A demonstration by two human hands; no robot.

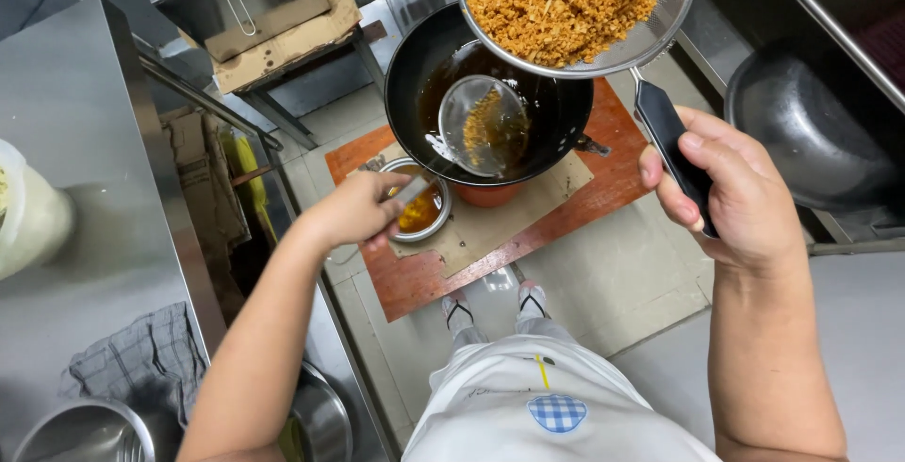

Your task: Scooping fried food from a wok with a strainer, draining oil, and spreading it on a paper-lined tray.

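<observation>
My right hand (731, 189) grips the black handle of a big round mesh strainer (650, 33) heaped with golden-brown fried crumbs (561, 0), held above a black wok (419, 66) of dark oil. My left hand (353, 209) holds the handle of a small fine skimmer (481, 127) with a few crumbs in it, over the wok's near side. The wok stands on the floor on a piece of cardboard (490, 226) over a red-brown board (415, 278). A small metal bowl of amber oil (424, 209) sits just beside my left hand.
A steel counter (85, 236) runs along the left with a checked cloth (141, 358), a steel bowl (85, 434) and a pale jar (28, 217). A large empty dark wok (811, 123) lies at right. A cardboard-lined metal box with a wire handle (273, 9) stands behind. My feet (495, 306) are near the board.
</observation>
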